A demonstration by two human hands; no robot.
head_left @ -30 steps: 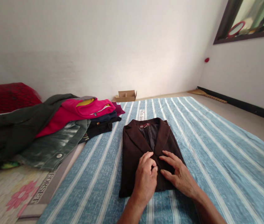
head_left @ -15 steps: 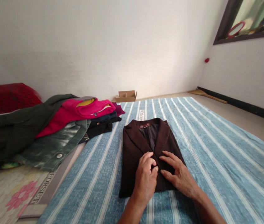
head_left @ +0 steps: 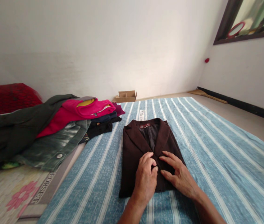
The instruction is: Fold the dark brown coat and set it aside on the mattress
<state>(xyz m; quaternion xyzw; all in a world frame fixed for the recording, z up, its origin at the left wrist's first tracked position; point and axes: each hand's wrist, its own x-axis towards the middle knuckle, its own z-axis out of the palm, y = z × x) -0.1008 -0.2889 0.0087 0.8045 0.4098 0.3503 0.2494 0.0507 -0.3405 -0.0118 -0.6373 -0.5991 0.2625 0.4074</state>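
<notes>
A dark brown jacket [head_left: 132,149] lies folded, collar away from me, on a blue striped sheet [head_left: 216,149]. Both hands rest on its lower front, side by side. My left hand [head_left: 146,177] has its fingers curled and its thumb pressed against them, pinching the jacket's front edge near the middle. Just to the right, my right hand [head_left: 179,175] lies flat on the cloth with its fingers stretched and spread, holding nothing.
A pile of clothes [head_left: 41,140] with a pink garment [head_left: 85,110] on top lies to the left, beside a red pillow [head_left: 8,96] and a floral mat [head_left: 8,193]. A small cardboard box [head_left: 126,95] stands by the far wall, and a broom [head_left: 206,95] lies along the right wall.
</notes>
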